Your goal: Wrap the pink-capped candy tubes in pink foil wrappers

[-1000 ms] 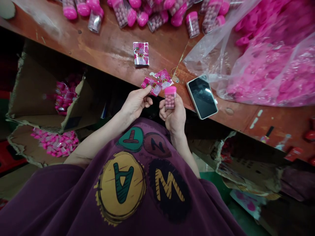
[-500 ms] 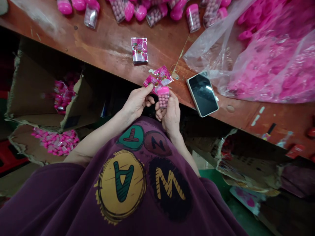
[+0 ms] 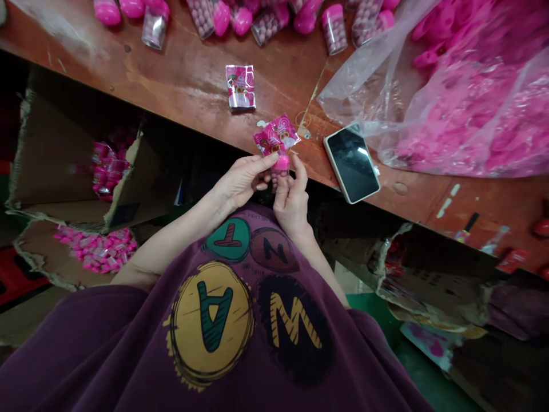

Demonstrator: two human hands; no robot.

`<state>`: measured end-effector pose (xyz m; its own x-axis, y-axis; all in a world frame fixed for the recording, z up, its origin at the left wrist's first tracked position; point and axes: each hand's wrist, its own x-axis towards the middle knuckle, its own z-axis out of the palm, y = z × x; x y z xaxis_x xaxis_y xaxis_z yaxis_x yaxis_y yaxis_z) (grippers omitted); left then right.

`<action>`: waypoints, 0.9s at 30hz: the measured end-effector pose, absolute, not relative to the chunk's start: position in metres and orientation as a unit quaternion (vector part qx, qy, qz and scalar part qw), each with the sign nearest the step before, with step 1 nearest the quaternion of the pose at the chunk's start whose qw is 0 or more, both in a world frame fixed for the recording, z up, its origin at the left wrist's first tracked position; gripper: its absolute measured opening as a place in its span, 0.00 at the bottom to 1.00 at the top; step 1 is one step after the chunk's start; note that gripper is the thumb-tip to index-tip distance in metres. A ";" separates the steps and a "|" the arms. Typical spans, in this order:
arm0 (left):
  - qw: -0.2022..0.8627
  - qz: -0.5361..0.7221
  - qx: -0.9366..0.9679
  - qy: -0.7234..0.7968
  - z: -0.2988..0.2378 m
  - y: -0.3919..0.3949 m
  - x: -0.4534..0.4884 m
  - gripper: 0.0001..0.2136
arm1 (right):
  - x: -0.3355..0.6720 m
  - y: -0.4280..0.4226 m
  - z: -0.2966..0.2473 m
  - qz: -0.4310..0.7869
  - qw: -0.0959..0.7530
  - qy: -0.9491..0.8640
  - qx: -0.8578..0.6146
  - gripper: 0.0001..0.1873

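Over the table's front edge I hold a small clear jar of pink balls with a bright pink cap. My right hand is closed around its lower part, the thumb across the front. A shiny pink printed wrapper is pinched in my left hand, whose thumb presses beside the jar's cap. Whether the wrapper goes around the jar I cannot tell. Just beyond, another printed wrapper lies at the table edge, overlapping the first. A neat stack of such wrappers lies farther back.
Several pink-capped jars line the far side of the wooden table. To the right are a phone and a clear bag of pink plastic parts. Cartons with pink packed items stand below left.
The wrapper in my left hand has come against the jar's top, and the left thumb has moved right to the cap. My right thumb now crosses the jar's front.
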<state>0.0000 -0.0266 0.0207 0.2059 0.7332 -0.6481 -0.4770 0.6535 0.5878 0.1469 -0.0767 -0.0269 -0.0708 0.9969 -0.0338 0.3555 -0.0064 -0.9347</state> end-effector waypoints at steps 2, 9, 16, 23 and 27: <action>0.772 0.390 0.138 0.482 0.021 -0.026 -0.002 0.17 | 0.149 -0.075 -0.024 0.406 0.353 -0.619 -0.572 0.34; 0.774 0.392 0.177 0.464 0.022 -0.026 -0.003 0.18 | 0.143 -0.072 -0.027 0.494 0.421 -0.543 -0.533 0.37; 0.781 0.379 0.197 0.455 0.024 -0.026 -0.001 0.19 | 0.154 -0.059 -0.011 0.654 0.385 -0.440 -0.481 0.36; 0.773 0.378 0.161 0.484 0.028 -0.018 -0.003 0.16 | 0.156 -0.057 -0.004 0.504 0.352 -0.572 -0.543 0.36; 0.769 0.376 0.156 0.493 0.030 -0.019 -0.001 0.15 | 0.154 -0.059 -0.003 0.513 0.351 -0.572 -0.536 0.34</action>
<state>-0.0009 -0.0187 0.0302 0.2311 0.7327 -0.6401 -0.4247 0.6679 0.6112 0.1543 -0.0587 -0.0032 -0.1800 0.9725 -0.1480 0.2532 -0.0996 -0.9623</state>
